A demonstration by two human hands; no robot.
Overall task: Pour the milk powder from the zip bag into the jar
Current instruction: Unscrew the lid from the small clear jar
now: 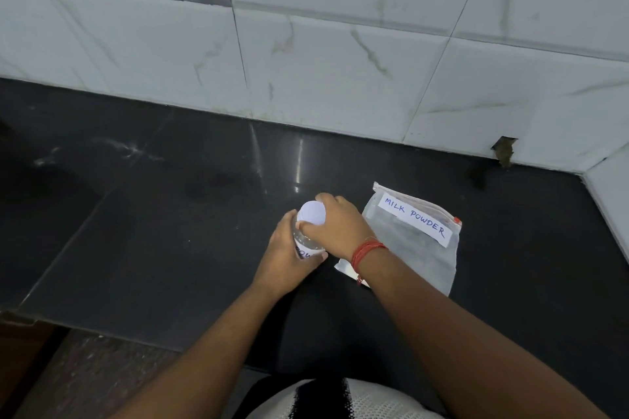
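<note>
Dim, cool light; two pale glare streaks on the glossy dark surface (299, 160) at the far side. Wide-angle bending at edges, slight softness throughout.

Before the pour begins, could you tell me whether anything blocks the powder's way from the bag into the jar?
Yes: the white lid is on the jar, gripped by the right hand while the left hand holds the jar. The bag lies flat beside it, its zip seemingly closed.

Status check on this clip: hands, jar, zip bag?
Left hand grips jar body; right hand grips white lid, still on. Zip bag flat on counter beside jar, untouched. Nothing in the way.
</note>
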